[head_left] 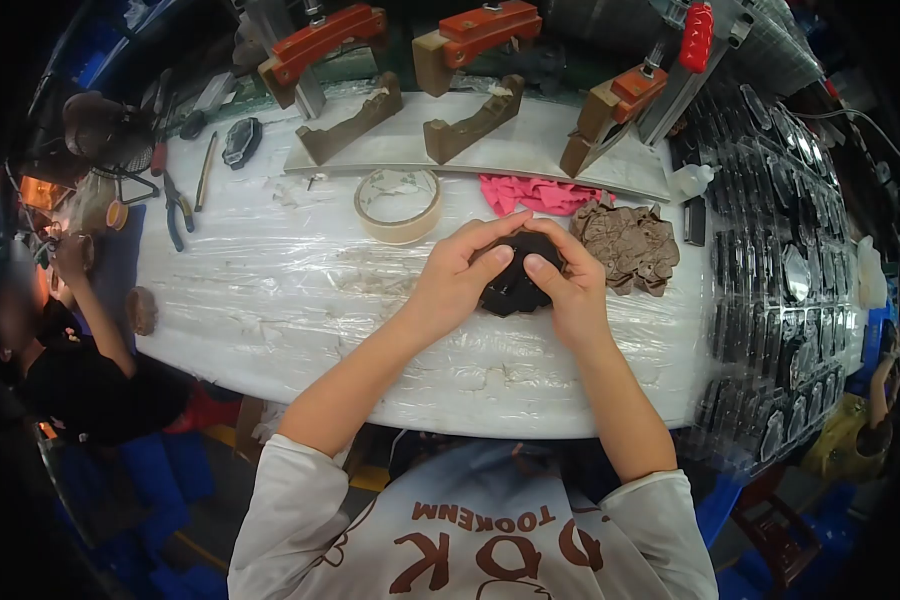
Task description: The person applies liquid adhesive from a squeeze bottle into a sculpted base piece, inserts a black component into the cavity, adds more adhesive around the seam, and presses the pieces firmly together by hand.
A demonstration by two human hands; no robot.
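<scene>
Resting between both hands [455, 275], beneath the thumbs [493, 262]; one black part [515, 292]

Upside down at the bottom centre, the shirt [480, 495] bears lettering that seems to read "TOOKENM". Larger letters there end in "OK".

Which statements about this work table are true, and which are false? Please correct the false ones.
1. The left hand and the right hand both hold the black part. True.
2. The tape roll lies to the right of the hands. False: it lies to their left.
3. The pink cloth lies beside the crumpled brown material. True.
4. The pliers are in the right hand. False: they lie on the table.
</scene>
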